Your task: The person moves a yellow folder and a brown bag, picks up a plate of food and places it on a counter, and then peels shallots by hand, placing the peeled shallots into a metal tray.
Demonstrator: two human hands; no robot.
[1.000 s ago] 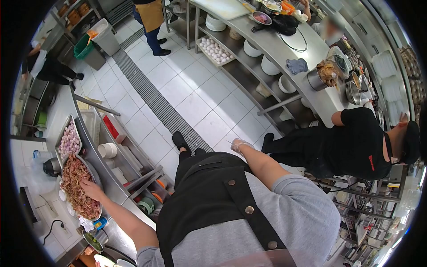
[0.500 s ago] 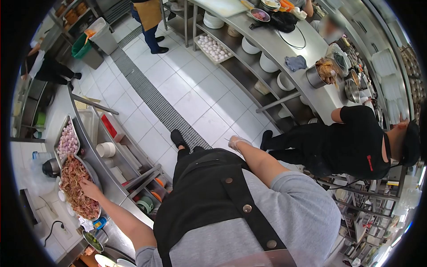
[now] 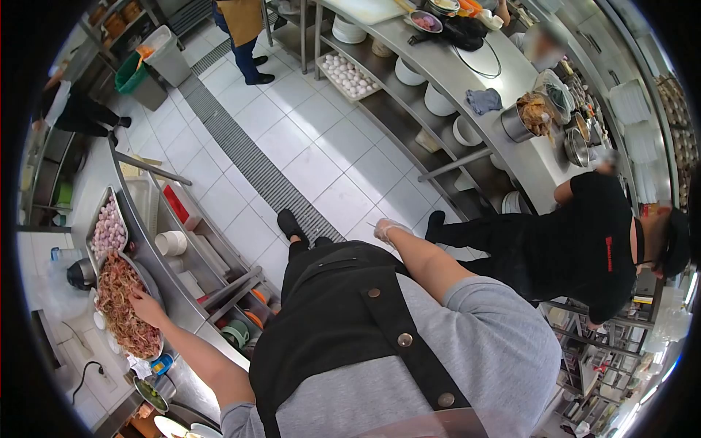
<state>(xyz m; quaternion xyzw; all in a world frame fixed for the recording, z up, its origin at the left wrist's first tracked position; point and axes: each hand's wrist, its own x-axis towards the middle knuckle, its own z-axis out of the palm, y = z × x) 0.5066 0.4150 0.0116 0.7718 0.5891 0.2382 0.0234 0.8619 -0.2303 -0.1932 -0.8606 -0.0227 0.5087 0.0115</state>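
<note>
My left hand (image 3: 148, 307) is at the left, its fingers partly sunk in a heap of shredded reddish-brown food (image 3: 125, 296) in a metal tray. The fingertips are hidden there, so their grip cannot be seen. Beside the heap, a second tray holds small pinkish-purple onions or shallots (image 3: 109, 226). My right hand (image 3: 388, 231), in a clear plastic glove, hangs over the tiled floor in front of my dark apron (image 3: 339, 306). Its fingers look curled in, with nothing visible in them.
A person in black (image 3: 577, 241) leans over a steel counter (image 3: 504, 150) at the right. More people stand at the upper left and top. A floor drain (image 3: 248, 157) runs diagonally. Bins (image 3: 142, 82) stand upper left; a green-filled pot (image 3: 151, 394) is below the food tray.
The person in black has shifted slightly and an arm now shows lower down. The view has moved a little. My left hand stays at the food, and my right hand is almost where it was.
</note>
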